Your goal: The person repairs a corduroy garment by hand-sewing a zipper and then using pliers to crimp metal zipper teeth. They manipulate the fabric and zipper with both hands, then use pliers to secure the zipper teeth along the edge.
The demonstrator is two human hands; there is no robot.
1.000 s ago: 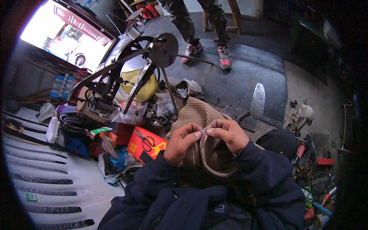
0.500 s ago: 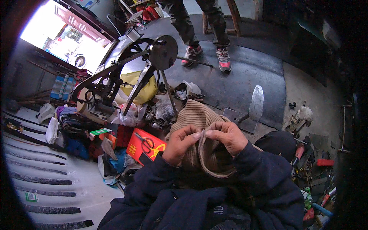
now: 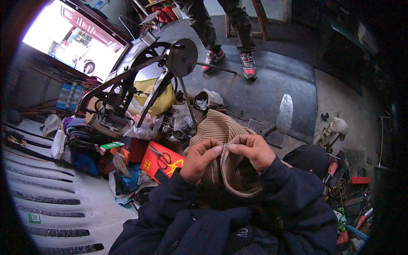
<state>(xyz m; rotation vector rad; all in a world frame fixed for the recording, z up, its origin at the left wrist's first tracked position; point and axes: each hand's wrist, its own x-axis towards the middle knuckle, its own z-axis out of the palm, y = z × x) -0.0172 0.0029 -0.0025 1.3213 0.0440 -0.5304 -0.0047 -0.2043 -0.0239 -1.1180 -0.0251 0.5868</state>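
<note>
A tan ribbed knit garment (image 3: 214,127) lies bunched over my lap, its folded edge curving down in front of me. My left hand (image 3: 202,158) is closed in a pinch at that edge, thumb against forefinger. Close beside it, my right hand (image 3: 253,152) pinches the same edge, with the two thumb tips nearly touching. Anything small between the fingertips is too fine to make out. To the left, dark-handled scissors (image 3: 162,160) rest on a red and yellow box (image 3: 148,163).
A black hand-cranked machine (image 3: 140,72) stands ahead on the left, over plastic bags and a yellow bag (image 3: 154,97). A metal shoe last (image 3: 284,114) rises ahead right. Another person's shoes (image 3: 248,66) are on the dark mat. Tools (image 3: 335,170) crowd the right.
Almost nothing differs. Both hands keep their pinch on the knit edge, with only a very slight shift of the cloth and sleeves.
</note>
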